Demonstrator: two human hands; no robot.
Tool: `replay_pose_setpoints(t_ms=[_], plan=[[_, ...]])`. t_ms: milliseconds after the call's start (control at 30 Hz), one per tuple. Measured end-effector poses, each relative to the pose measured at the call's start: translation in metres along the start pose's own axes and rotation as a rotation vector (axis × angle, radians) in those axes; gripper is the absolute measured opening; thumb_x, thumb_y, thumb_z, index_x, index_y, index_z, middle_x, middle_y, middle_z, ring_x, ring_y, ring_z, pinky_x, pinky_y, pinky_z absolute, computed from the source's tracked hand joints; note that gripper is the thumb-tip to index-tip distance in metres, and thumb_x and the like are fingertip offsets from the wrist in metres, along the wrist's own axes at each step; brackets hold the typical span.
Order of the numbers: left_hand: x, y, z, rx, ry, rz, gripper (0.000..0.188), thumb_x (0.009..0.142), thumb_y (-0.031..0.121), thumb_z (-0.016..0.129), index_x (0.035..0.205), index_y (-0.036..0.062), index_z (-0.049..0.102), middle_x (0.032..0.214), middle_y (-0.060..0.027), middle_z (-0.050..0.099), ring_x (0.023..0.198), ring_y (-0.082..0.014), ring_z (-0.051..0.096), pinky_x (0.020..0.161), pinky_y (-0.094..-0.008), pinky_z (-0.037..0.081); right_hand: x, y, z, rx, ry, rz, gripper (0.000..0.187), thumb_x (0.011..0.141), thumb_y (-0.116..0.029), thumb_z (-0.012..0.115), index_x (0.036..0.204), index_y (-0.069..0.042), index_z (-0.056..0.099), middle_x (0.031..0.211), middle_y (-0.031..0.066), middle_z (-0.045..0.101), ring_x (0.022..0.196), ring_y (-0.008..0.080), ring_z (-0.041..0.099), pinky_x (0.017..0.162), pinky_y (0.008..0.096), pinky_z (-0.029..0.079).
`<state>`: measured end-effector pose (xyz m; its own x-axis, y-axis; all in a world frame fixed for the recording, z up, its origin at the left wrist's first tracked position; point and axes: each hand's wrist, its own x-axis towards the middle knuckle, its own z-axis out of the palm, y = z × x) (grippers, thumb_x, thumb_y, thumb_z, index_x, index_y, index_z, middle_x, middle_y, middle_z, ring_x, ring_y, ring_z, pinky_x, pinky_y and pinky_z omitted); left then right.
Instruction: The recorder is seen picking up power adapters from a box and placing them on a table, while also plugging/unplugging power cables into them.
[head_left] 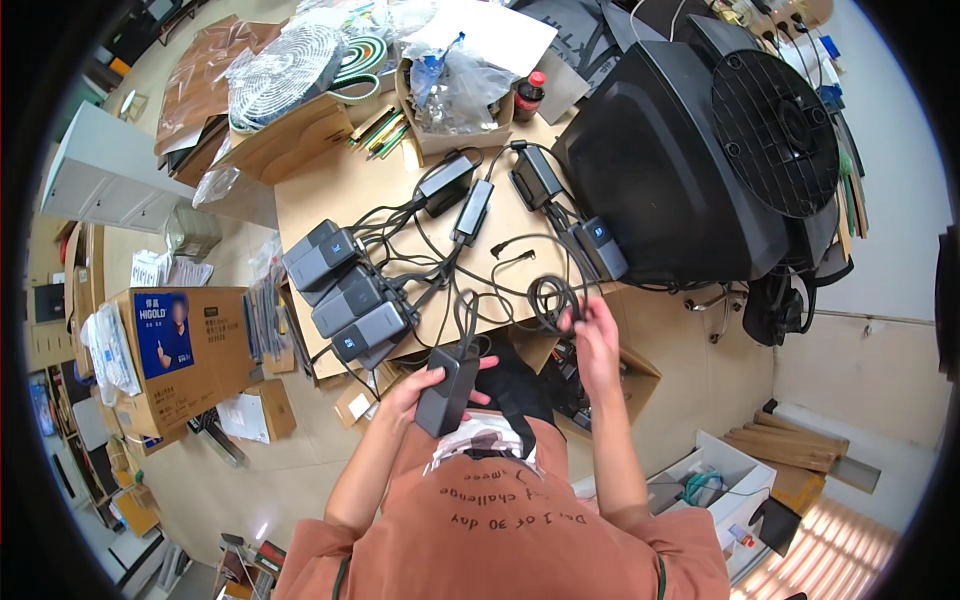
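My left hand (408, 392) is closed around a dark grey power brick (447, 390) just off the table's front edge, its fingers spread behind it. A looped black cable runs up from the top end of this brick. To the right, the fingers of my right hand (594, 335) pinch a coiled black cable (553, 300) at the table edge. Beyond the coil lies a loose cable plug (522, 257). Several similar bricks with small lit screens, such as the power brick (358, 345), lie at the left among tangled cables. More bricks (537, 178) lie farther back.
A large black plastic housing (660, 160) fills the table's right side. Along the back stand a cardboard box of bagged parts (455, 105), a red-capped bottle (529, 95) and several pencils (383, 132). Under the front edge is an opened carton (632, 395); a big carton (215, 335) stands left.
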<state>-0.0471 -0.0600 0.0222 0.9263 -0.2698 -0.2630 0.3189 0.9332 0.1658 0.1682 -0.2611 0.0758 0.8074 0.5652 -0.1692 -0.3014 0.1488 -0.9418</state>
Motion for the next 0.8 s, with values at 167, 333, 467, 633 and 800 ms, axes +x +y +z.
replay_pose_setpoints(t_ms=[167,333,467,633,800], plan=[[0.056,0.009,0.023,-0.211,-0.297,0.035,0.081,0.09,0.053,0.068,0.149,0.0063,0.038,0.163,-0.0322,0.006,0.121,-0.0458,0.06,0.078,-0.0541,0.063,-0.052,-0.022,-0.002,0.272,-0.204,0.192,0.013,0.092,-0.009,0.056,0.103,-0.004,0.052,0.094,0.0033,0.056,0.087,0.0131,0.055,0.08,0.0292,0.045],[0.052,0.027,0.05,-0.212,-0.261,0.131,0.075,0.09,0.058,0.065,0.141,0.0087,0.041,0.135,-0.0282,0.048,0.081,-0.0266,0.061,0.073,-0.0525,0.063,-0.08,-0.016,0.011,-0.447,-0.288,0.137,0.018,0.092,-0.015,0.069,0.096,0.001,0.062,0.093,0.0078,0.064,0.088,0.0156,0.06,0.079,0.0299,0.047],[0.024,0.057,0.114,-0.124,-0.401,0.278,0.071,0.087,0.051,0.075,0.126,0.0019,0.041,0.103,-0.0181,0.052,0.085,-0.0345,0.065,0.076,-0.0548,0.06,-0.077,-0.022,0.037,-0.536,-0.263,0.093,0.035,0.086,-0.013,0.074,0.115,-0.001,0.06,0.105,0.0108,0.066,0.1,0.0228,0.063,0.091,0.0323,0.048],[0.003,0.091,0.184,0.02,-0.479,0.461,0.055,0.092,0.041,0.072,0.119,0.0032,0.044,0.103,-0.0189,0.053,0.082,-0.0382,0.066,0.072,-0.0558,0.061,-0.052,0.011,0.043,-0.682,-0.174,-0.198,0.072,0.084,-0.01,0.073,0.146,-0.004,0.039,0.134,0.0125,0.059,0.126,0.0327,0.056,0.109,0.0434,0.041],[-0.019,0.109,0.218,0.313,-0.448,0.537,0.034,0.099,0.031,0.061,0.118,0.0074,0.045,0.103,-0.0141,0.055,0.082,-0.0322,0.069,0.068,-0.0544,0.061,0.006,0.055,0.063,-0.943,-0.042,-0.861,0.083,0.078,-0.006,0.077,0.149,-0.001,0.035,0.149,0.0168,0.045,0.137,0.0379,0.045,0.114,0.0481,0.035]])
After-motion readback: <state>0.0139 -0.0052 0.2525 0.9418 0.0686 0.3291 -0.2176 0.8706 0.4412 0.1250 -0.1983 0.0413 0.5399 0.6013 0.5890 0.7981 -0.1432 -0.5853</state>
